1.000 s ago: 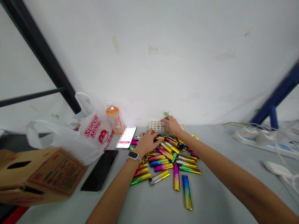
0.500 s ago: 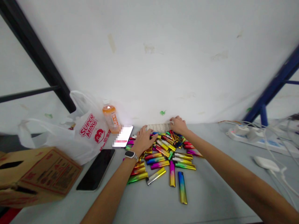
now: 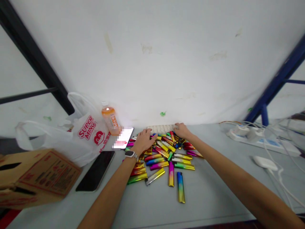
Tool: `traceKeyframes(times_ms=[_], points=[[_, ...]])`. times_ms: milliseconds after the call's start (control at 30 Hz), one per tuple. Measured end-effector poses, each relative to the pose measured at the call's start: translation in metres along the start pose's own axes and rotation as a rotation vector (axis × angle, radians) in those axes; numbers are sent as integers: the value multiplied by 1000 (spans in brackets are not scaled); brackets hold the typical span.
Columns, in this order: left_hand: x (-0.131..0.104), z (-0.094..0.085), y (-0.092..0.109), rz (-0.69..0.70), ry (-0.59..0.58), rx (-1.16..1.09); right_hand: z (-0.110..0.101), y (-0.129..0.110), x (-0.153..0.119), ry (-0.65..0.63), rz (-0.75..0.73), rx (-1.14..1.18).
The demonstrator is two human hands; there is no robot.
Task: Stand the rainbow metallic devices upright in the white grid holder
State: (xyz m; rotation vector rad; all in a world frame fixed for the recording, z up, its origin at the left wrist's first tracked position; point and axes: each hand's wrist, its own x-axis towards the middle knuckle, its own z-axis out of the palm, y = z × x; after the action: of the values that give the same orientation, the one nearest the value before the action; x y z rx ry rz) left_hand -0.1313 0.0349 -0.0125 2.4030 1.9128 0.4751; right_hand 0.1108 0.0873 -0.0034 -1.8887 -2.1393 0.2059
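A loose heap of shiny lighters (image 3: 171, 174) in gold, blue, pink, red and green covers the middle of the table. Behind it, against the wall, lies a cream tray (image 3: 162, 128) with a grid of small cells. My left hand (image 3: 143, 141) rests over the heap's left side, fingers spread, its fingertips by the tray's left end. What lies beneath that palm is hidden. My right hand (image 3: 182, 130) has its bent fingers on the tray's right end. One blue-to-gold lighter (image 3: 180, 187) lies apart, nearest to me.
To the left are a cardboard box (image 3: 51, 176), a white plastic bag (image 3: 78, 140), an orange drink bottle (image 3: 111, 120), a dark phone (image 3: 95, 171) and a lit phone screen (image 3: 122, 138). On the right lie a power strip (image 3: 262, 140), a white adapter (image 3: 265, 162) and cables.
The view has shifted slightly. My right hand has moved a little right and towards me, and more of the tray shows. My left hand stays over the heap.
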Motion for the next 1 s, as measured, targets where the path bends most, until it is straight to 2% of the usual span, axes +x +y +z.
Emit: traceKeyframes(times_ms=[100, 200, 300, 400, 500, 600, 700, 800, 900, 1000], points=[[1, -2, 2, -16, 31, -8, -3, -3, -13, 100, 23, 21], [1, -9, 7, -2, 129, -9, -8, -12, -30, 198, 28, -47], [-6, -17, 14, 32, 201, -7, -11, -22, -42, 148, 22, -145], [-23, -20, 19, 108, 184, 10, -10, -28, -45, 62, 67, -166], [-43, -13, 22, 201, 157, 7, -8, -31, -42, 18, 105, -139], [-52, -2, 23, 212, 148, -7, -8, -33, -39, 58, 66, -74], [-45, 4, 25, 200, 164, -9, -8, -37, -42, 163, -40, 134], [-34, 3, 29, 183, 199, -56, -5, -45, -51, 232, -146, 564], [-31, -5, 34, 191, 268, -163, 0, -59, -67, 174, -171, 1081], [-39, -17, 36, 248, 332, -322, 3, -74, -84, 134, -114, 1385]])
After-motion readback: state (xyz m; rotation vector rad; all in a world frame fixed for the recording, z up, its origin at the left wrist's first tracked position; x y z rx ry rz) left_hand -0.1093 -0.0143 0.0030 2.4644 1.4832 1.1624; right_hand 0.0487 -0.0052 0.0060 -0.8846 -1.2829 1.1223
